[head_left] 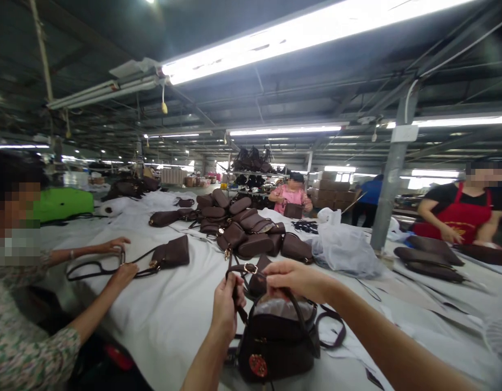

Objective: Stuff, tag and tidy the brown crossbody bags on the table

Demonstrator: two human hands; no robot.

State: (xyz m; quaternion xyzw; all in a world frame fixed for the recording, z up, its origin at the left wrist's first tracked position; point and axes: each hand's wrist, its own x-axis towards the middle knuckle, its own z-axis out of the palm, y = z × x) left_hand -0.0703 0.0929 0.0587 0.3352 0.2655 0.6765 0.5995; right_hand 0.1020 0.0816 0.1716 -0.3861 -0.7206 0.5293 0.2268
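Observation:
A dark brown bag [281, 339] with a round red tag stands on the white-covered table in front of me, its top open over pale lining or filling. My left hand [228, 304] is closed on a dark strap [236, 290] at the bag's left side. Over the bag's back edge, my right hand [293, 279] is closed at the strap end near a gold buckle [251, 268]; its fingertips are partly hidden. A handle arches up under the right hand, and a loose strap loop [334, 328] lies to the right.
A pile of brown bags [251, 228] lies beyond. Clear plastic [342, 244] sits by a grey post [391, 190]. At left, a person's hands [122, 266] hold the strap of another bag [172, 253]. More people stand across the table and at right.

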